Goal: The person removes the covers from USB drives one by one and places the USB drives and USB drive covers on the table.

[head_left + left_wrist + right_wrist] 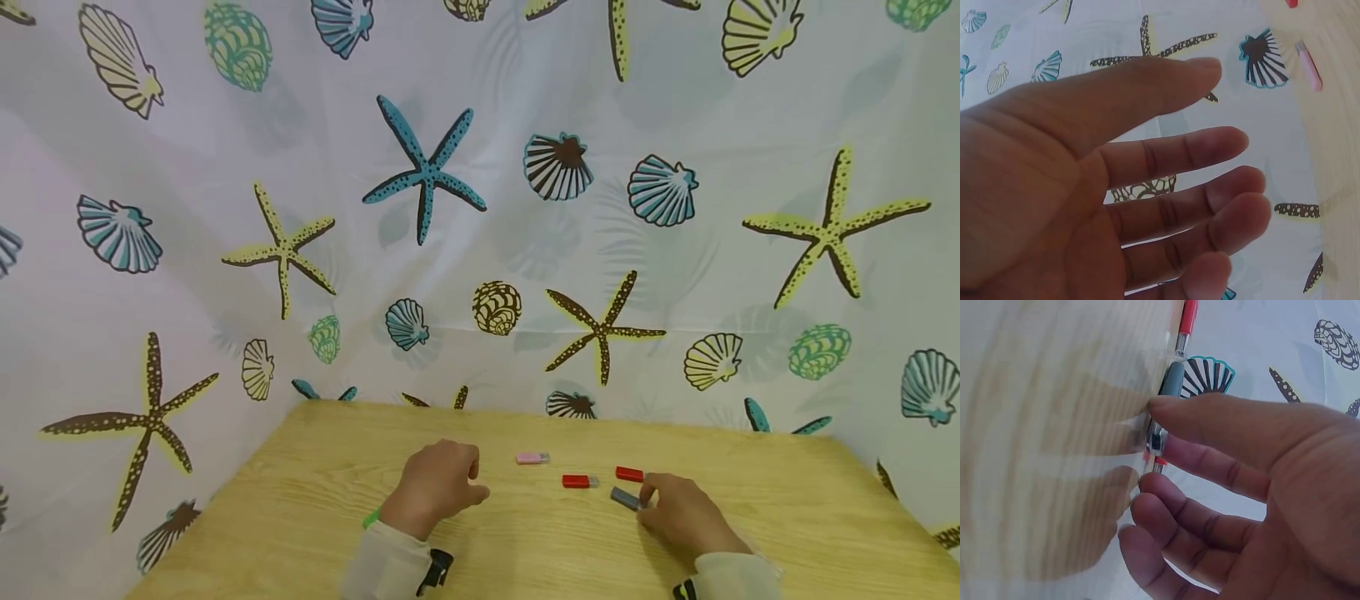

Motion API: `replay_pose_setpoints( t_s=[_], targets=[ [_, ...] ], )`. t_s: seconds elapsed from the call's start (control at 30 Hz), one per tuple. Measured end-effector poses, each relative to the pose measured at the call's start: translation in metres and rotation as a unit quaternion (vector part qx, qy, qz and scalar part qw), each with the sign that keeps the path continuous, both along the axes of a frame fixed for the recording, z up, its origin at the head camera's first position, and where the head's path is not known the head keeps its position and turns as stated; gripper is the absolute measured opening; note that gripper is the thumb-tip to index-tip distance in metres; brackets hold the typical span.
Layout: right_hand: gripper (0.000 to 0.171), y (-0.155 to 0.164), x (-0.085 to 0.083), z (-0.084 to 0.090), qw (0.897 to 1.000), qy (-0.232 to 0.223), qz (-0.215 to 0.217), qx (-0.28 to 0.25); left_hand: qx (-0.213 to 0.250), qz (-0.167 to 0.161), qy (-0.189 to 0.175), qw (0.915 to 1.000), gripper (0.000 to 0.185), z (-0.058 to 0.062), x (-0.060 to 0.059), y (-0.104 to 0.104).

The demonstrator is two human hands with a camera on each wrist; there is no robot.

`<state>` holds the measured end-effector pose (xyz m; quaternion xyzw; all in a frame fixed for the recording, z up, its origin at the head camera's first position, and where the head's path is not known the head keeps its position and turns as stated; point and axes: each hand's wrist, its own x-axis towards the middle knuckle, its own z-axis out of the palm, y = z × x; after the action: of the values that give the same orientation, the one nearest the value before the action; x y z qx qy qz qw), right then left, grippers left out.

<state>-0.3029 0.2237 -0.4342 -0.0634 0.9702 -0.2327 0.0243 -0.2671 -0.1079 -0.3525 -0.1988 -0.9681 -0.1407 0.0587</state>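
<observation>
Several small USB sticks lie on the wooden table. A grey stick lies at my right hand, whose thumb and forefinger pinch its near end. In the right wrist view the grey stick runs between my thumb and forefinger, its metal plug by the thumb tip. One red stick lies just behind it, another red stick to its left, and a pink stick farther left. My left hand hovers left of the pink stick with relaxed fingers, holding nothing.
A curtain printed with shells and starfish hangs behind and beside the table. The table's left edge runs diagonally towards me. A black camera mount sits on my left sleeve, with a green band beside the wrist.
</observation>
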Motion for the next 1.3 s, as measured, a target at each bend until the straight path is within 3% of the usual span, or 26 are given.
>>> replay_pose_setpoints(
  t_s=[0.3,0.73,0.97,1.17,1.3],
  targets=[
    [0.009,-0.006,0.001,0.001,1.000,-0.009,0.004,-0.018,-0.029,-0.029,-0.014,0.9991,0.022,-0.002,0.003,0.013],
    [0.011,-0.017,0.008,0.005,0.999,-0.016,0.022,-0.021,-0.042,-0.064,0.001,0.9971,0.022,0.001,0.013,0.023],
    [0.011,-0.025,0.016,0.021,0.995,0.014,0.088,-0.045,-0.045,-0.078,-0.015,0.9958,0.026,0.004,0.015,0.027],
    [0.005,-0.029,0.031,0.046,0.976,0.002,0.193,-0.101,-0.034,-0.128,-0.020,0.9910,0.027,0.010,0.021,0.037],
    [0.006,-0.035,0.046,0.066,0.967,-0.009,0.222,-0.124,-0.028,-0.165,0.000,0.9859,0.027,0.015,0.029,0.043]
  ],
)
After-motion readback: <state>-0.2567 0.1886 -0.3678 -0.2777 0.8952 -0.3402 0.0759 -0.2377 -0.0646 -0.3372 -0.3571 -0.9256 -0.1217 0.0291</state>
